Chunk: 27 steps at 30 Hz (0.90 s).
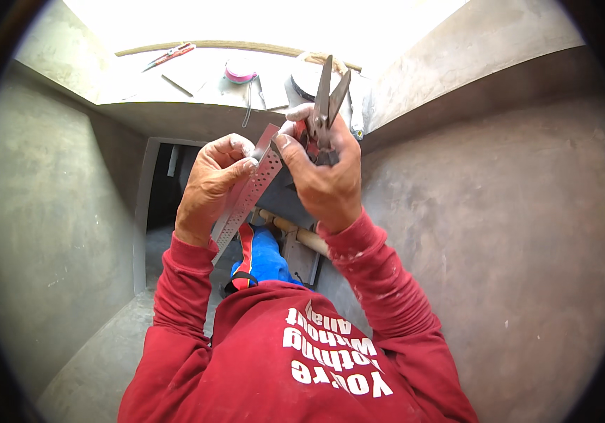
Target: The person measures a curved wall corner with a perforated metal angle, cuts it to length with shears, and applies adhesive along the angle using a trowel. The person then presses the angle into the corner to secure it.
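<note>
A long perforated metal corner bead slants up in front of my chest, its upper end near the middle of the view. Pinched between thumb and fingers, it is held near that end by my left hand. My right hand is wrapped round a pair of tin snips, whose dark blades point upward and stand slightly apart. The thumb and fingers of that hand also come close to the tip of the bead; whether they press on it I cannot tell. White dust marks the fingertips of both hands.
Ahead is a bright ledge carrying a red utility knife, a pink tape measure and a long wooden strip. A round container stands behind the snips. Grey plastered walls rise on both sides. Below lies a wooden pole.
</note>
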### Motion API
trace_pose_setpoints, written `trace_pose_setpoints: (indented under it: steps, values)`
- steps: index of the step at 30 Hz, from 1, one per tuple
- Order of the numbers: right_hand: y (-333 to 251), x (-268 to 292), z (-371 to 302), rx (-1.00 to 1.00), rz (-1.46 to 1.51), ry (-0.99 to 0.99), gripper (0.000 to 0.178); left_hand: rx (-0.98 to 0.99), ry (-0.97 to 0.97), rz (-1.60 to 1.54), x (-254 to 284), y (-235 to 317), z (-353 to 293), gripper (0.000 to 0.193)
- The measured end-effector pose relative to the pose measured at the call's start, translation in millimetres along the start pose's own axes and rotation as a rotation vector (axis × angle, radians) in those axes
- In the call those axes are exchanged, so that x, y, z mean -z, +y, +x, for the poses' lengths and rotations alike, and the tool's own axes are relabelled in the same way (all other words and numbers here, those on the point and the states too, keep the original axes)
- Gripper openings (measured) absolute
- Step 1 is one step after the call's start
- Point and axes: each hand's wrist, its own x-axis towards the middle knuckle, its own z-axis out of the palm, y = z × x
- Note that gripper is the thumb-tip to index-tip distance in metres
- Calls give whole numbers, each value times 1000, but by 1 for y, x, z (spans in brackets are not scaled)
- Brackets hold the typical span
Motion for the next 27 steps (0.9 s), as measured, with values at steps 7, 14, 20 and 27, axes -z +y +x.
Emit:
trace_pose_setpoints:
  steps: [7, 14, 20, 27]
  values:
    - [-8, 16, 2, -351, 391, -155, 26, -28, -3, 18, -7, 5, -2, 15]
    - [9, 25, 8, -824, 642, -321, 30, 248, -159, -166, 16, -6, -7, 22]
    - [11, 0, -14, -212, 184, -31, 25, 166, -135, -190, 11, -11, -7, 17]
    - [21, 7, -15, 648, -439, 116, 27, 44, 57, 90, -17, -1, -12, 12]
